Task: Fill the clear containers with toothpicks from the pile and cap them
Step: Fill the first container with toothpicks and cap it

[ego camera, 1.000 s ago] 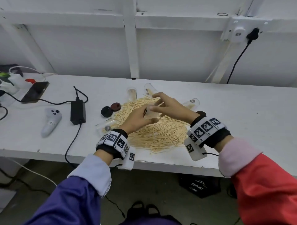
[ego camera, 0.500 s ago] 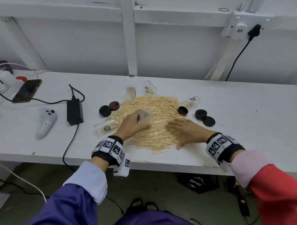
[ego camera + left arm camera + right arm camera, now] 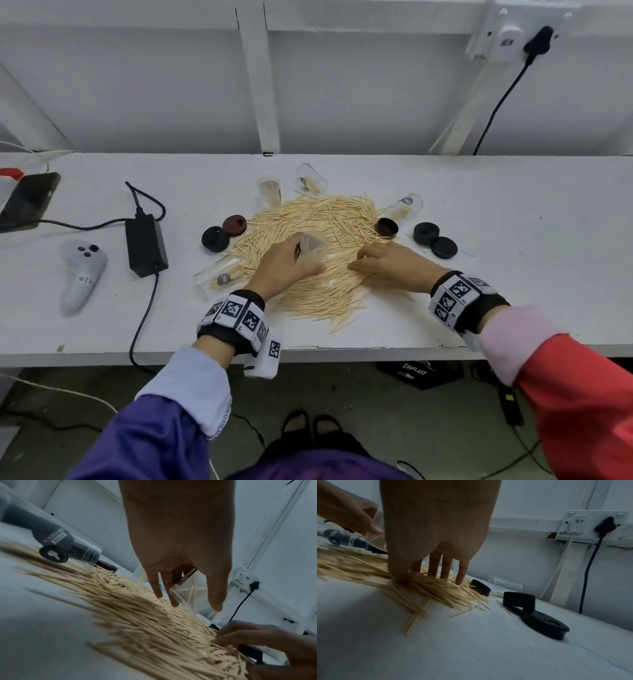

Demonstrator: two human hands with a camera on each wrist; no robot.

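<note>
A wide pile of toothpicks (image 3: 329,222) lies in the middle of the white table (image 3: 513,274). My left hand (image 3: 297,261) grips a clear container (image 3: 313,244) just above the pile, mouth tilted up; in the left wrist view the container (image 3: 190,592) holds a few toothpicks. My right hand (image 3: 368,263) rests on the pile's right side, fingers (image 3: 445,568) straight and the thumb pressed into the sticks. Other clear containers stand or lie round the pile: one upright (image 3: 269,192), one at the back (image 3: 311,180), one right (image 3: 404,207), one left (image 3: 219,274). Dark caps lie left (image 3: 215,238) and right (image 3: 425,233).
A black power adapter (image 3: 145,245) with its cable, a white controller (image 3: 82,270) and a phone (image 3: 27,202) lie on the left of the table. A wall socket (image 3: 507,34) with a black plug is at the upper right. The table's front edge runs just below my wrists.
My right hand has left the container's mouth and come down onto the right side of the pile. My left hand still holds the container, lower over the pile.
</note>
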